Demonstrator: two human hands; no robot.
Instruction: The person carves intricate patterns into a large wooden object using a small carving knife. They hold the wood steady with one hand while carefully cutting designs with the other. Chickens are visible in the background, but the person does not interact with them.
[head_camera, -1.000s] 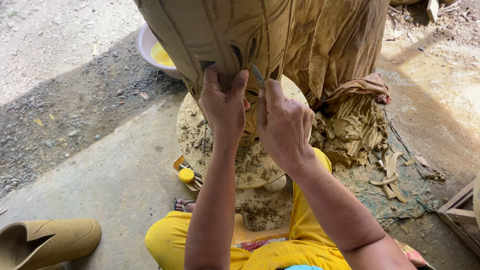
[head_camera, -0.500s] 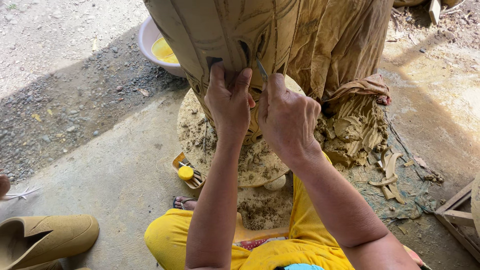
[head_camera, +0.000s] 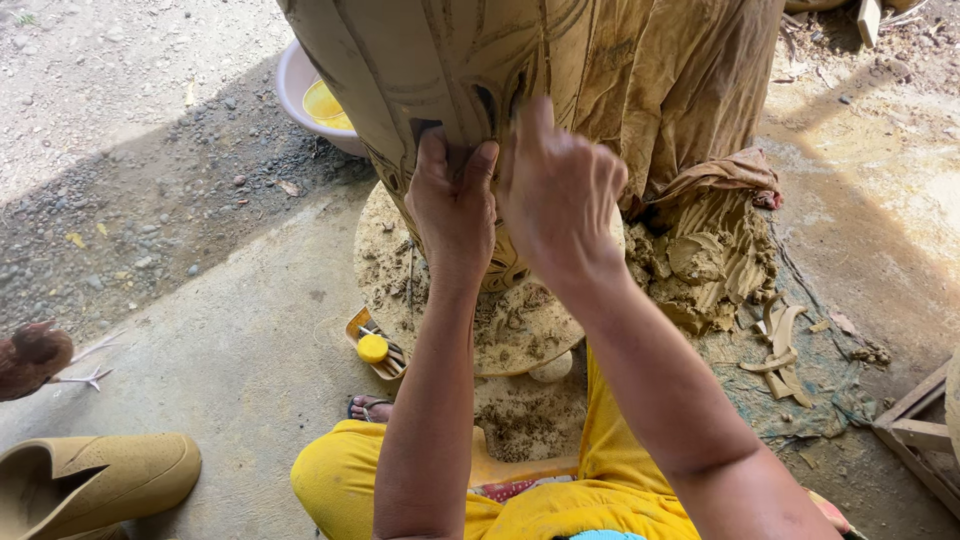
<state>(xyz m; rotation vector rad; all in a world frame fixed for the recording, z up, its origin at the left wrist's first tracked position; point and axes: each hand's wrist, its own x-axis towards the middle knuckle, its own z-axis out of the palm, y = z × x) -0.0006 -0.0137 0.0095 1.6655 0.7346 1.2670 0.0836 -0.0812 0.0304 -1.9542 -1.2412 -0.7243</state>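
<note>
A large brown clay pot (head_camera: 420, 60) with carved grooves stands on a round, clay-caked turntable (head_camera: 520, 330). My left hand (head_camera: 455, 215) lies flat against the pot's lower wall, its fingertips at a small dark cut. Right beside it, my right hand (head_camera: 560, 195) is curled closed against the wall, with one finger raised. It grips a thin carving tool, which is almost hidden by the fingers. I sit low with my knees in yellow cloth (head_camera: 340, 480) in front of the turntable.
A wet brown cloth (head_camera: 680, 90) drapes the pot's right side above a heap of clay trimmings (head_camera: 710, 260). A pink bowl (head_camera: 300, 85) stands behind the pot. A small tool tray (head_camera: 372, 348), a clay piece (head_camera: 90, 480), a chicken (head_camera: 35, 355) and a wooden frame (head_camera: 920, 420) surround me.
Both hands have slid a little higher up the pot wall, and the right hand now covers the tool. A chicken has stepped in from the left edge.
</note>
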